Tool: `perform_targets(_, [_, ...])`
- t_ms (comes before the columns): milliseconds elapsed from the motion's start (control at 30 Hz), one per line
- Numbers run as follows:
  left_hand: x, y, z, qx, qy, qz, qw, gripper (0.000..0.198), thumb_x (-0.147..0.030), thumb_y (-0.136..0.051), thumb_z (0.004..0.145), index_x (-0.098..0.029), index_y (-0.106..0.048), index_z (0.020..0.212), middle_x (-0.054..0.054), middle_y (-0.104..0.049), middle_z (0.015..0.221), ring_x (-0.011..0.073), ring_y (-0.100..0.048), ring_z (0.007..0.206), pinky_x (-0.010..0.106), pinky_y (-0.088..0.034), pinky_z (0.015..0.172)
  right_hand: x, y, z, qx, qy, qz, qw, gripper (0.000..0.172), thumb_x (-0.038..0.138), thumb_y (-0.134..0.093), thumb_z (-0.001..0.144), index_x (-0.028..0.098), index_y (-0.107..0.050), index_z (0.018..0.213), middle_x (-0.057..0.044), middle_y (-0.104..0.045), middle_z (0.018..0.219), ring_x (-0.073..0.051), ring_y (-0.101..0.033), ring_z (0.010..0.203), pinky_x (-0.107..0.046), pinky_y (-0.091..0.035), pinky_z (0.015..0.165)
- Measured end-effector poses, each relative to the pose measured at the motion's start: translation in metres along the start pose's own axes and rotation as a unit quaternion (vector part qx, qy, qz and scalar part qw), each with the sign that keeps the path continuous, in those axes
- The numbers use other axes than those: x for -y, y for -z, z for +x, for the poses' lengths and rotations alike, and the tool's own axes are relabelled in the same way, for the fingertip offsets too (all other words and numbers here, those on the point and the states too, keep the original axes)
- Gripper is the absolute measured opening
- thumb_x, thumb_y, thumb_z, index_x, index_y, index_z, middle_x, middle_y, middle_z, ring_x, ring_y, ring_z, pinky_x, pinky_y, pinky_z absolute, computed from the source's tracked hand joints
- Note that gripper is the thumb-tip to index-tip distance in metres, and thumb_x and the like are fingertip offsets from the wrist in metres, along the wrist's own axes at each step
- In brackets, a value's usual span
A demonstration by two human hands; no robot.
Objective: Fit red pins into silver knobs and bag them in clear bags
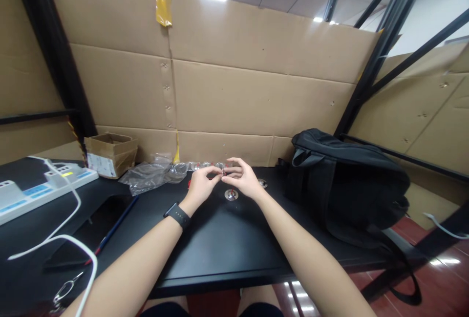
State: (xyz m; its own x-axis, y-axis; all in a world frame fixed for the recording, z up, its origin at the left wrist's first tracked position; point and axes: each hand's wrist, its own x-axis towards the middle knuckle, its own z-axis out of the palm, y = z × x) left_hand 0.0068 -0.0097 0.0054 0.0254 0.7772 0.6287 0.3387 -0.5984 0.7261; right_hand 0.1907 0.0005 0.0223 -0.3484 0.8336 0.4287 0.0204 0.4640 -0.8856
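Observation:
My left hand (201, 184), with a dark watch on its wrist, has thumb and fingers pinched together over the black table. Facing it, my right hand (245, 181) pinches too, its upper fingers curved. Between the fingertips shows a small shiny metal piece (223, 172), mostly hidden. Just below them on the table lies a round silver metal disc (231, 195) with a red part in its middle. Another silver disc (262, 183) is partly covered by my right hand. Something red (189, 184) shows beside my left hand, too hidden to name.
Clear plastic packaging (146, 176) lies behind my hands, near an open cardboard box (112, 153). On the left are a white power strip (47, 187), a white cable, a phone-like black slab (98, 224) and a pen (116, 228). A black backpack (351, 190) stands on the right.

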Motion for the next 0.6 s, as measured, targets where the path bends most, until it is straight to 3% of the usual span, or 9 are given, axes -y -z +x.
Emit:
perform_targets(167, [-0.007,0.002,-0.002,-0.002,-0.022,-0.007,1.000,0.015,-0.024,-0.068,0.080,-0.022,-0.066,0.095,0.003,-0.074,0.090,0.0207,-0.070,0.088,0.032,-0.048,0.086,-0.011,-0.002,0.004,0.014,-0.003,-0.002,1.000,0.042,0.047,-0.081,0.071,0.019,-0.063,0.097,-0.007,-0.075,0.095,-0.021,-0.074,0.081,-0.035,-0.059,0.081])
perform_targets(300, [-0.016,0.002,-0.003,0.010,-0.035,0.103,0.994,0.030,-0.025,-0.067,0.084,-0.027,-0.064,0.114,0.002,-0.076,0.096,0.0232,-0.068,0.100,0.040,-0.040,0.098,-0.014,0.000,0.006,0.028,-0.026,-0.029,0.999,0.040,0.052,-0.073,0.078,0.018,-0.064,0.098,-0.004,-0.073,0.082,-0.018,-0.073,0.068,-0.026,-0.056,0.064])
perform_targets(433, [-0.020,0.001,-0.004,0.022,-0.034,0.181,0.983,0.024,-0.024,-0.063,0.087,-0.032,-0.070,0.109,0.000,-0.077,0.099,0.0250,-0.064,0.108,0.044,-0.038,0.100,-0.013,0.005,0.006,0.051,-0.007,-0.085,0.995,0.039,0.054,-0.054,0.092,0.018,-0.068,0.098,-0.004,-0.072,0.084,-0.016,-0.072,0.062,-0.023,-0.052,0.056])
perform_targets(600, [-0.009,0.000,-0.002,0.007,-0.002,0.107,0.994,0.020,-0.029,-0.065,0.086,-0.028,-0.071,0.105,0.001,-0.076,0.094,0.0205,-0.069,0.092,0.036,-0.047,0.090,-0.011,0.008,0.005,0.044,0.042,-0.149,0.987,0.026,0.043,-0.062,0.089,0.021,-0.071,0.099,-0.005,-0.074,0.091,-0.018,-0.071,0.069,-0.028,-0.055,0.066])
